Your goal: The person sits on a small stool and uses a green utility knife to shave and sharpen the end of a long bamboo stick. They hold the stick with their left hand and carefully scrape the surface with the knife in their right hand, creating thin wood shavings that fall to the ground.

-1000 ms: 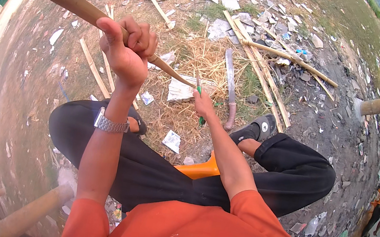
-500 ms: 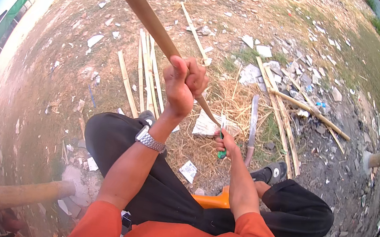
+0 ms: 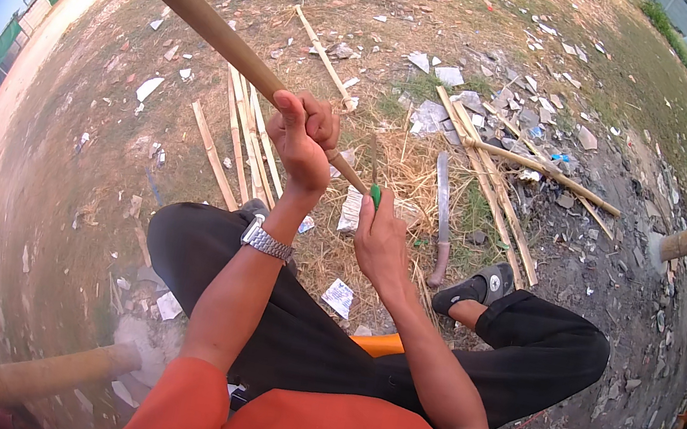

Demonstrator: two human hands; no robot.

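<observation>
Above the straw-littered ground (image 3: 405,170), we see the left hand (image 3: 303,130) wrapped tight around a long bamboo pole (image 3: 187,7), which slants up to the left from its lower end near the knees. The right hand (image 3: 380,239) closes on a small green-handled tool (image 3: 375,194), its tip just beside the pole's lower end. A machete (image 3: 441,217) lies on the straw beyond, near the black sandal (image 3: 477,287). We judge that the tool may slip off the rounded pole towards the left fingers, which sit close by.
</observation>
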